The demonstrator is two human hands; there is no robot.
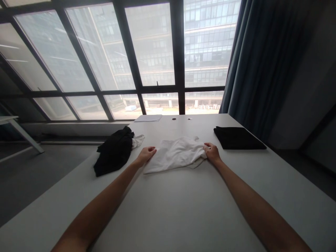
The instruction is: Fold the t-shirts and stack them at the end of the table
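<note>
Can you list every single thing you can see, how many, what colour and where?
White cloth: one, white, mid-table between the hands
Black cloth heap: one, black, crumpled, table's left side
Small white cloth: one, white, beside the heap
Folded black cloth: one, black, table's right side
White sheet: at least one, white, far left corner
Small round pieces: two, dark and part-white, far end
Table: one, white, in front
Second table: one, white, far left
Windows: several panes, dark-framed, ahead
Building: pale, outside
Curtain: blue, right
Floor: grey, left
Left hand: one, bare, cloth's left edge
Right hand: one, bare, pinching cloth's right end
</note>
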